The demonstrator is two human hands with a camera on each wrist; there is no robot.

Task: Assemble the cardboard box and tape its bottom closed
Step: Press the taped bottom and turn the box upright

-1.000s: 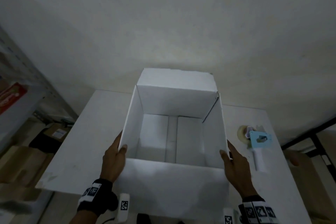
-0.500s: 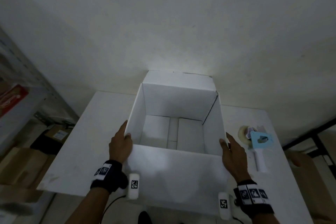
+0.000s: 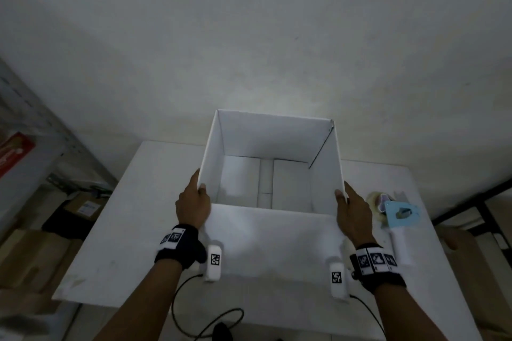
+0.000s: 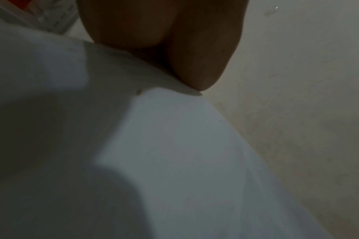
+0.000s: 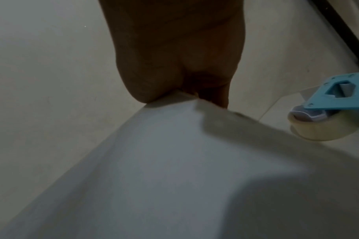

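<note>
White cardboard box (image 3: 273,238) stands open-topped on the counter (image 3: 133,219). The left hand (image 3: 192,206) pinches its left wall at the rim, thumb inside; the right hand (image 3: 353,214) pinches the right wall likewise. Just right lies a blue tape dispenser (image 3: 399,219).

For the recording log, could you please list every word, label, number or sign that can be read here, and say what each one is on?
No text can be read.
Red package on the shelf: white marks, too blurred.
Brown carton under the shelf: pale label, too small.
Wristband on the left hand: black-and-white coded squares, no words.
Wristband on the right hand: the same.
White box and tape dispenser: no print visible.
</note>
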